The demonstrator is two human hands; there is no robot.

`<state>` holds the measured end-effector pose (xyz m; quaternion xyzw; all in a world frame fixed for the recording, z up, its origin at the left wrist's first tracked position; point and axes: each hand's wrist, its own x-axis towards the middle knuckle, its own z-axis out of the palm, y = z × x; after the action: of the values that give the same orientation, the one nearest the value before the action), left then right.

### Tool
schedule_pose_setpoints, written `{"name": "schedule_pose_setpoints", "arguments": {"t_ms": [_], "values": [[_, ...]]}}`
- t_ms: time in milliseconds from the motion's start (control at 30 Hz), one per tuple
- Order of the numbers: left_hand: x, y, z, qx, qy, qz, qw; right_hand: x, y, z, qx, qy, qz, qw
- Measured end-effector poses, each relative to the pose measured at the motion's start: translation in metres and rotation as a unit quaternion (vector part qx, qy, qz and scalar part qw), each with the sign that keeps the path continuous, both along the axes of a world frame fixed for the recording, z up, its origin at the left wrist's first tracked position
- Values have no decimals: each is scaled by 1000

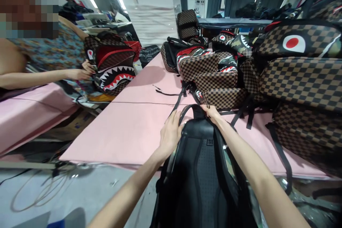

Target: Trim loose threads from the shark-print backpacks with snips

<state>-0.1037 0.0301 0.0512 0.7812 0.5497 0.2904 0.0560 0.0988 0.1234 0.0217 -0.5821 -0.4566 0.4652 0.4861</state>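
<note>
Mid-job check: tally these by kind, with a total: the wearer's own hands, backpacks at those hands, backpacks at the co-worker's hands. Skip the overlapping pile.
Wearer's own: 2 (left hand, right hand)
Backpacks at these: 1 (black-panelled backpack)
Backpacks at the co-worker's hands: 1 (shark-mouth backpack)
Total: 4

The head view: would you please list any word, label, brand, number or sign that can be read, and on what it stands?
Nothing can be read.
Small patch on the black backpack: too small to read.
White marks on a black item: too blurred to read.
</note>
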Motion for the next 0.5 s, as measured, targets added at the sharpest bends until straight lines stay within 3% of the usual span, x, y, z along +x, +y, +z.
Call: {"name": "schedule_pose_setpoints", "arguments": {"t_ms": [67,167,233,300,400,500], "values": [[6,19,5,48,97,-77,991,3,-3,-3,9,-33,-25,999],[24,62,10,52,218,-238,945,19,-16,5,30,-95,-53,994],[36,90,10,41,257,-303,917,31,-29,14,39,-171,-51,983],[44,110,6,24,264,-357,896,41,-45,21,43,-312,-32,949],[48,122,-2,-1,234,-397,887,47,-65,25,53,-510,11,858],[45,123,-8,-4,219,-405,888,43,-74,25,53,-561,44,825]]}}
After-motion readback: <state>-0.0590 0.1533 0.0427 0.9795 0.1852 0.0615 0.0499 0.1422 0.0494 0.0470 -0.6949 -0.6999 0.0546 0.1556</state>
